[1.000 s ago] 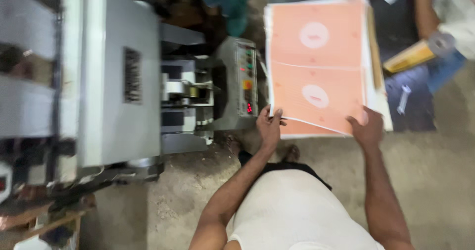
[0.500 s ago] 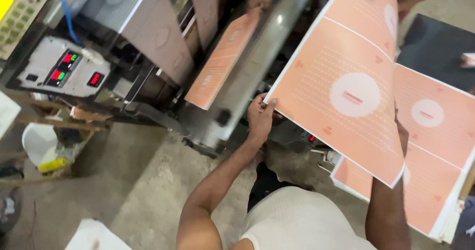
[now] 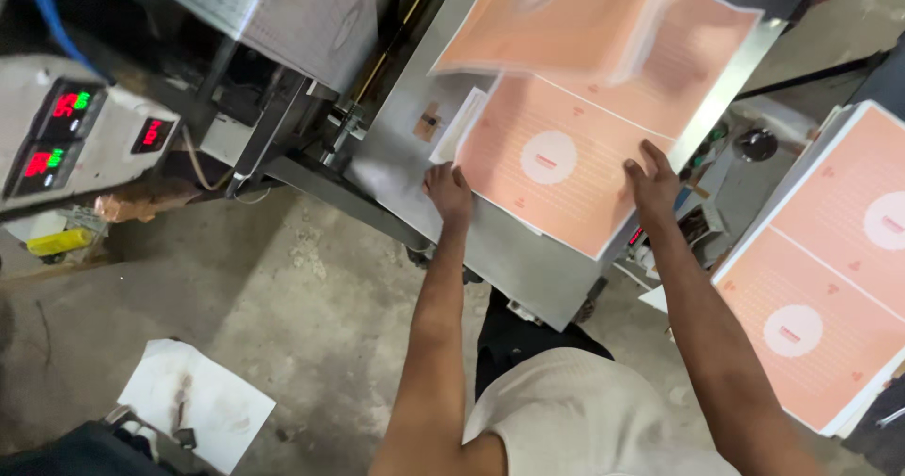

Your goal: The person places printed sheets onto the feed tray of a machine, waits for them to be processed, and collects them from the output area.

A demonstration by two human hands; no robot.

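Note:
An orange printed sheet point(image 3: 556, 170) with a white circle lies flat on the slanted metal table point(image 3: 514, 259) of a machine. My left hand point(image 3: 448, 191) grips the sheet's near left edge, fingers curled. My right hand point(image 3: 650, 184) holds the near right corner where it overhangs the table, fingers spread on top. A second orange sheet point(image 3: 551, 14), blurred, sits further up the table, partly over the first. A small white slip point(image 3: 457, 123) pokes out at the sheet's left side.
A stack of the same orange sheets point(image 3: 830, 278) rests at the right. At the left is a control box point(image 3: 85, 137) with red and green lit displays. A stained white paper point(image 3: 193, 401) lies on the concrete floor point(image 3: 311, 297).
I have turned from the stack to the machine. The sheet that I held up in the air now lies on the metal table, with both hands at its near edge.

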